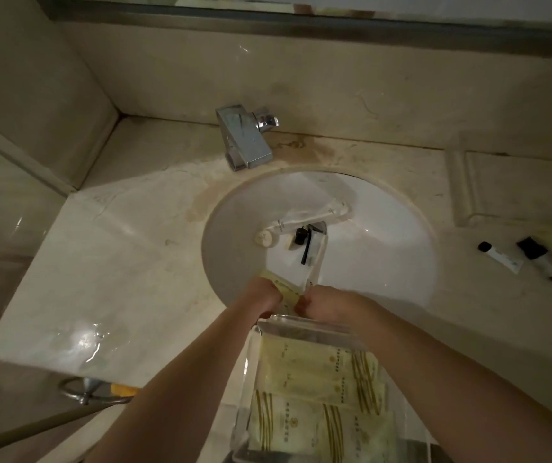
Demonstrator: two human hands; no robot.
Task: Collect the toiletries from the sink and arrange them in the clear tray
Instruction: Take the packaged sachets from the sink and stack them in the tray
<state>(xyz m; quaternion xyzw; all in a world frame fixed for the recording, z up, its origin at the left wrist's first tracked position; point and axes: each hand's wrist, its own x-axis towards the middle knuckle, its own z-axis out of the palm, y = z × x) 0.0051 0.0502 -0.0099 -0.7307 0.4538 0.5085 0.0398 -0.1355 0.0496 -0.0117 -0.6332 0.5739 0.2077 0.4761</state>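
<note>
Both my hands meet at the near rim of the white sink (384,235). My left hand (264,297) grips a pale yellow packet (283,287). My right hand (326,304) pinches the same packet and the end of a long clear-wrapped item (318,259) that reaches into the basin. Inside the basin lie a clear-wrapped tube (308,218), a small round cap (264,238) and a black item (303,240) by the drain. The clear tray (304,325) sits just below my hands and holds several yellow packets (318,389).
A chrome faucet (246,138) stands behind the basin. On the counter to the right lie a small white tube with a black cap (500,257) and a dark-capped bottle (543,260). A wet patch (81,342) shines on the left counter. A towel ring (87,390) hangs below.
</note>
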